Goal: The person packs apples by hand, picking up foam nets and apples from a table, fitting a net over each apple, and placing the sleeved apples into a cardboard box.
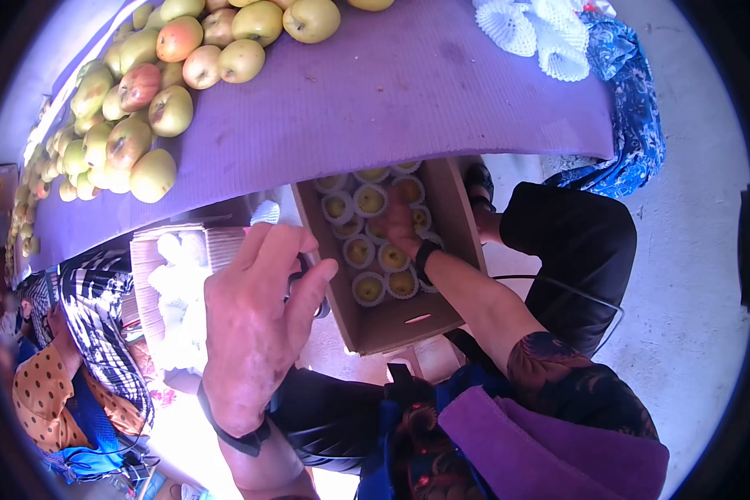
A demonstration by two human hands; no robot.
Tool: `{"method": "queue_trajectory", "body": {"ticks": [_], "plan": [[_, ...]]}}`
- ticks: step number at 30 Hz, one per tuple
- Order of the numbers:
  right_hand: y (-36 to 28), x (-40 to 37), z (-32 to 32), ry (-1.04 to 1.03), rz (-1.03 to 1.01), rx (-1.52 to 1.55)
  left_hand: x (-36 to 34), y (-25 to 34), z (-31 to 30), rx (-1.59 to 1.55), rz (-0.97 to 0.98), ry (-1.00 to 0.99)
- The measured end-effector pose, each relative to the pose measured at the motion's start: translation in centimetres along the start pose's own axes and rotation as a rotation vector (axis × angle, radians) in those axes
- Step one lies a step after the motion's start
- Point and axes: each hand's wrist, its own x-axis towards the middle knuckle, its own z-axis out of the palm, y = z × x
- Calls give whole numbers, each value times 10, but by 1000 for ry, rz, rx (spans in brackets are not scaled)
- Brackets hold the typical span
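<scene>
My right hand reaches down into a cardboard box, its fingers around a reddish-yellow apple near the box's far end. Shade and the back of the hand partly hide that grip. Around it, several yellow-green apples sit in rows, each in a white foam net. My left hand is raised left of the box, nearer the camera. Its fingers are bent, with the thumb apart from them, and nothing shows in its grasp. Dark bands circle both wrists.
A purple-covered table spans the top, with a heap of loose apples at its left and white foam nets at its right. Another box holds white foam nets. A person in polka-dot cloth sits at far left. A dark cable loops near my knee.
</scene>
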Motion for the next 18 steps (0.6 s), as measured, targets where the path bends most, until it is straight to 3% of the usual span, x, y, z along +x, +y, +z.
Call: {"method": "queue_trajectory", "body": {"ticks": [3, 5, 10, 13, 15, 16, 18], "plan": [[2, -6, -2, 39, -58, -87, 3, -2, -4, 29, 7, 23], [0, -8, -5, 37, -51, -117, 5, 0, -8, -49, -91, 46], [-25, -14, -16, 79, -85, -155, 8, -15, -12, -16, 17, 19], [-54, -14, -36, 25, -135, -277, 12, -24, -6, 57, 63, 34], [-74, -14, -47, -169, -41, -261, 14, -31, 0, 124, 131, 58], [-86, -16, -50, -164, -56, -267, 15, -33, 1, 157, 164, 71], [-114, -22, -58, -146, -218, -213, 18, -35, 4, 137, 165, 93]]}}
